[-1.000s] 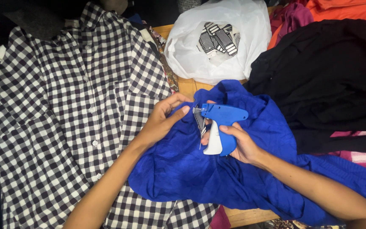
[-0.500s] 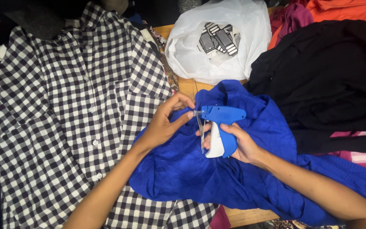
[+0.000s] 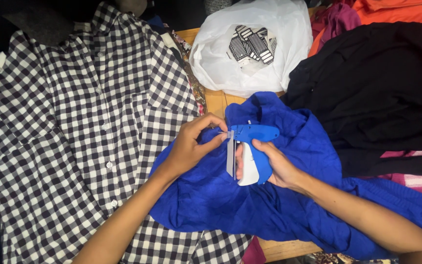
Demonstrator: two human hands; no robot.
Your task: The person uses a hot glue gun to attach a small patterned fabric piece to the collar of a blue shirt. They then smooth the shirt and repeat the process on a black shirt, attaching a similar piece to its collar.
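Note:
My right hand [image 3: 274,166] grips a blue and white tagging gun [image 3: 252,146], its needle pointing left over a blue garment [image 3: 269,205]. A strip of clear fasteners hangs from the gun. My left hand [image 3: 191,146] pinches a fold of the blue garment right at the needle tip. The blue garment lies crumpled across the middle, partly over a black and white checked shirt [image 3: 74,137].
A white plastic bag [image 3: 250,44] holding striped tags sits at the top centre on a wooden table [image 3: 213,100]. A black garment [image 3: 377,88] lies at the right, with orange and magenta clothes behind it. Pink striped cloth shows at the right edge.
My left hand has shifted slightly along the blue fabric at the needle tip. The gun has stayed almost in place.

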